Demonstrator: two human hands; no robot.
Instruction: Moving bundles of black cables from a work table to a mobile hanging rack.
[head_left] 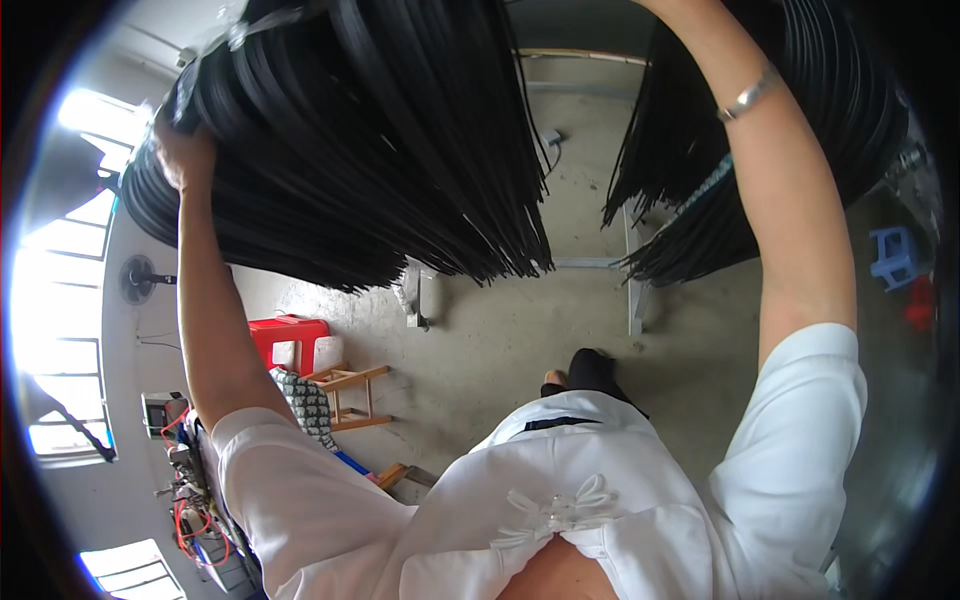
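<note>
Thick bundles of thin black cables (390, 140) hang in front of me at the upper left, their loose ends fanned out above the floor. My left hand (185, 152) is raised to the left edge of these bundles. Its fingers are closed round some of the strands and partly hidden by them. A second group of black cables (680, 230) hangs at the upper right, behind my right forearm. That arm, with a silver bracelet (748, 95) on it, reaches up past the top edge, so my right hand is out of the picture.
Grey metal frame legs (634, 290) stand under the cables. On the left are a red stool (290, 335), a wooden stool (350, 395), a wall fan (145, 279) and a cluttered tool rack (195, 500). A blue plastic stool (893, 257) stands at the right.
</note>
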